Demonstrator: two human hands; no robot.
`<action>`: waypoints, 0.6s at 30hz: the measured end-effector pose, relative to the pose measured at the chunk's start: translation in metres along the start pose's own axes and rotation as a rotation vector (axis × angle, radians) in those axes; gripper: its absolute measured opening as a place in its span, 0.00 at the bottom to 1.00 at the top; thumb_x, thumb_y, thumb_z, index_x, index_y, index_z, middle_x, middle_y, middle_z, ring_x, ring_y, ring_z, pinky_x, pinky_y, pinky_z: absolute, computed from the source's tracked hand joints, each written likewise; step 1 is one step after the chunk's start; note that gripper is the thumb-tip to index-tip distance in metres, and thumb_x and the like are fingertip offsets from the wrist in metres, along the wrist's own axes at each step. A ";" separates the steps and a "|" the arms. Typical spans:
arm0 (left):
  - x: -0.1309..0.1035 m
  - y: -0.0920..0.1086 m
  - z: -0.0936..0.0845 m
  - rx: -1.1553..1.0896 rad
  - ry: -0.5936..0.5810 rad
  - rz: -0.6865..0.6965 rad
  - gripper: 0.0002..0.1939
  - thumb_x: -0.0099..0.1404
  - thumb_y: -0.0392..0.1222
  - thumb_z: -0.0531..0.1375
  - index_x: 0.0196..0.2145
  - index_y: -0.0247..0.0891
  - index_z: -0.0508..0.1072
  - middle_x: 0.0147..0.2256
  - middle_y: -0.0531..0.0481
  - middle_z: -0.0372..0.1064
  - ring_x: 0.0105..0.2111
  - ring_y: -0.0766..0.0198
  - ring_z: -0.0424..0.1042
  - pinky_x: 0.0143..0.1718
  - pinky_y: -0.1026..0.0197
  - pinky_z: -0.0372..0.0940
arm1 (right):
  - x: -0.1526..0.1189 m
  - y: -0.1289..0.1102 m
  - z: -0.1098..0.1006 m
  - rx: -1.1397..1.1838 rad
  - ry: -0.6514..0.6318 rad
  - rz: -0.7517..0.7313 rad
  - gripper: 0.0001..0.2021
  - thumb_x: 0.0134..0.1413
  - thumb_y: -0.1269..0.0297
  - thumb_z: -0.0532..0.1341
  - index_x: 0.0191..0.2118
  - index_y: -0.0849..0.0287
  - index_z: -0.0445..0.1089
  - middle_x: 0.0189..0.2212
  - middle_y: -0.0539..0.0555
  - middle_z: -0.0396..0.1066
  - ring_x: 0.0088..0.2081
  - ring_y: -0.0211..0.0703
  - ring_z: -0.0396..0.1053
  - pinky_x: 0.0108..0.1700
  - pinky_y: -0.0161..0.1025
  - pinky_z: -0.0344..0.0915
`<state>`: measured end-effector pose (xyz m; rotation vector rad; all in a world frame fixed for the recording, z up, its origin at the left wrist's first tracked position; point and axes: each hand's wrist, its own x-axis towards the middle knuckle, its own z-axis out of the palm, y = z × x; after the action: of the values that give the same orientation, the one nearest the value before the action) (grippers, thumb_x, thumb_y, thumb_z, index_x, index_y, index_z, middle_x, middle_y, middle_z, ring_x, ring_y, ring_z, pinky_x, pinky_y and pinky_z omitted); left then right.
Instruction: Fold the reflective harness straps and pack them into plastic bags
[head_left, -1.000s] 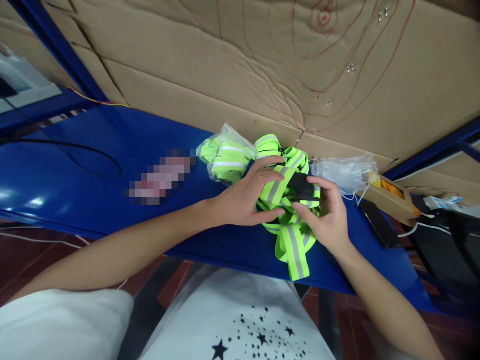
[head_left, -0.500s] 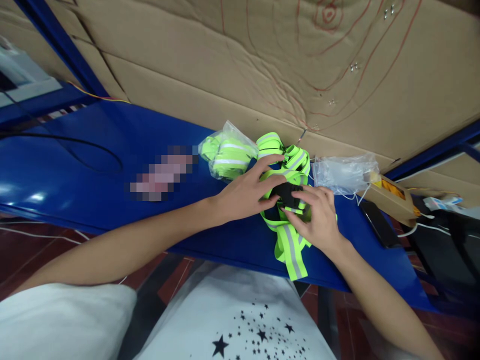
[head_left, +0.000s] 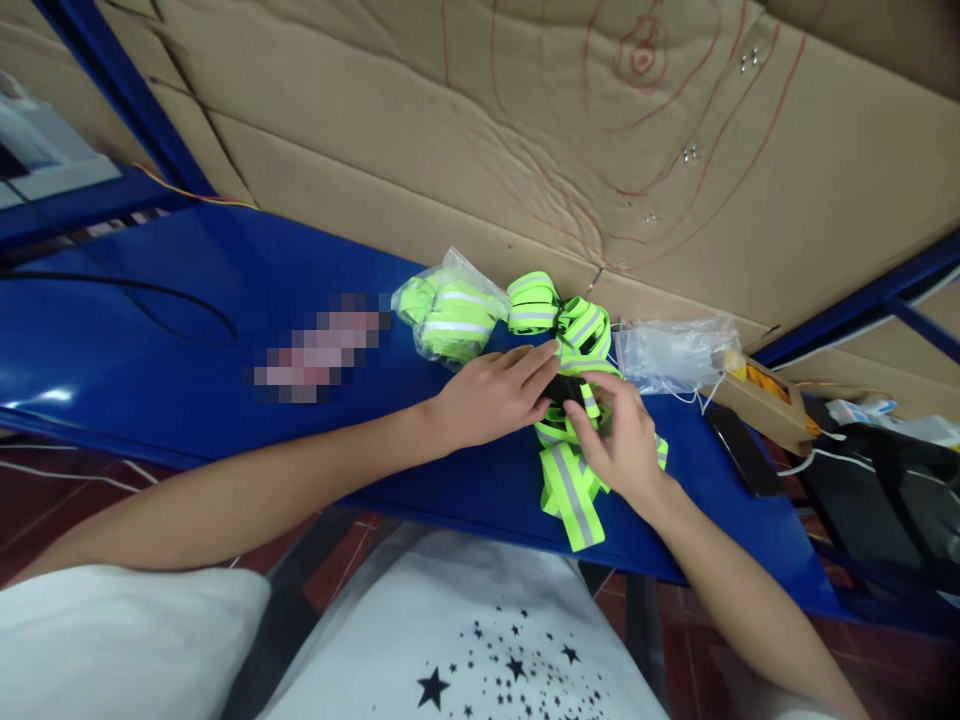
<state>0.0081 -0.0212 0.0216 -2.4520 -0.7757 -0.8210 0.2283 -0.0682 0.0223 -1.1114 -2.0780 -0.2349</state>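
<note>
My left hand (head_left: 499, 395) is closed, its fingertips pinching the left side of a small black piece (head_left: 564, 389). From the right, my right hand (head_left: 622, 440) grips the same piece between thumb and fingers. Whether the piece is a buckle or folded black webbing I cannot tell, as fingers cover part of it. Around and beneath it lies a neon yellow-green reflective strap (head_left: 574, 495) with a grey stripe, one end hanging towards the table's front edge. Two rolled reflective straps (head_left: 532, 303) sit just behind my hands.
A clear bag of reflective straps (head_left: 454, 320) lies left of the rolls. To the right are a crumpled clear plastic bag (head_left: 671, 352), a cardboard box (head_left: 772, 395) and a dark phone (head_left: 744, 450) on the blue table (head_left: 187, 370). A cardboard panel (head_left: 375, 130) stands behind.
My left fingers have drawn together over the black piece, and my right fingers have shifted around it. The rolled straps behind show more fully. The whole view has shifted slightly.
</note>
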 end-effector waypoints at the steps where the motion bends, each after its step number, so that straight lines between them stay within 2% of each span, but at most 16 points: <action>1: 0.000 0.001 0.000 0.034 -0.022 -0.001 0.21 0.74 0.42 0.55 0.57 0.24 0.70 0.60 0.31 0.71 0.51 0.50 0.78 0.45 0.54 0.76 | 0.000 0.000 0.000 -0.009 -0.016 -0.003 0.21 0.68 0.61 0.61 0.62 0.53 0.62 0.43 0.56 0.78 0.40 0.49 0.76 0.45 0.47 0.72; 4: -0.001 0.001 0.002 0.083 -0.083 0.019 0.20 0.74 0.40 0.55 0.56 0.22 0.72 0.58 0.30 0.72 0.48 0.51 0.79 0.43 0.55 0.75 | 0.004 -0.002 0.000 -0.152 -0.128 -0.086 0.27 0.68 0.58 0.61 0.68 0.55 0.57 0.43 0.57 0.78 0.40 0.50 0.76 0.47 0.49 0.69; 7: -0.002 0.001 0.006 0.098 -0.132 0.035 0.19 0.73 0.39 0.56 0.55 0.22 0.73 0.55 0.31 0.74 0.46 0.51 0.79 0.40 0.54 0.73 | 0.008 -0.010 0.001 -0.399 -0.253 -0.135 0.31 0.67 0.57 0.62 0.70 0.58 0.55 0.54 0.63 0.75 0.47 0.57 0.74 0.49 0.53 0.65; 9: -0.001 0.002 0.008 0.100 -0.154 0.040 0.18 0.73 0.38 0.56 0.54 0.23 0.73 0.54 0.32 0.75 0.45 0.51 0.79 0.38 0.55 0.72 | 0.010 -0.015 0.002 -0.516 -0.308 -0.130 0.31 0.66 0.60 0.62 0.70 0.60 0.56 0.58 0.65 0.72 0.49 0.60 0.73 0.50 0.55 0.63; 11: 0.001 0.004 0.008 0.103 -0.172 0.028 0.17 0.73 0.37 0.55 0.54 0.23 0.73 0.54 0.32 0.75 0.46 0.51 0.79 0.39 0.55 0.72 | 0.011 -0.018 0.000 -0.552 -0.321 -0.127 0.28 0.66 0.63 0.61 0.68 0.61 0.59 0.56 0.65 0.73 0.48 0.59 0.73 0.51 0.55 0.62; 14: 0.005 0.000 -0.001 0.102 -0.160 -0.023 0.17 0.73 0.36 0.54 0.55 0.24 0.73 0.56 0.31 0.74 0.52 0.48 0.77 0.48 0.51 0.71 | 0.016 -0.006 -0.013 -0.504 -0.217 -0.064 0.24 0.65 0.62 0.61 0.64 0.60 0.64 0.53 0.64 0.75 0.51 0.59 0.73 0.52 0.55 0.64; 16: 0.009 -0.010 -0.013 0.038 -0.110 -0.098 0.17 0.73 0.38 0.54 0.54 0.27 0.74 0.56 0.34 0.75 0.55 0.47 0.75 0.55 0.47 0.68 | 0.022 0.016 -0.030 -0.378 -0.047 0.065 0.26 0.62 0.59 0.63 0.63 0.58 0.64 0.54 0.64 0.74 0.53 0.60 0.72 0.53 0.55 0.66; 18: 0.014 -0.029 -0.028 -0.099 -0.026 -0.220 0.16 0.73 0.41 0.56 0.53 0.30 0.74 0.55 0.38 0.76 0.54 0.48 0.75 0.57 0.47 0.67 | 0.029 0.049 -0.052 -0.144 0.169 0.230 0.29 0.57 0.60 0.65 0.63 0.57 0.63 0.56 0.64 0.72 0.54 0.58 0.72 0.52 0.54 0.69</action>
<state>-0.0115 -0.0100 0.0576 -2.4980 -1.0521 -0.9285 0.2843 -0.0451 0.0699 -1.3570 -1.7905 -0.3572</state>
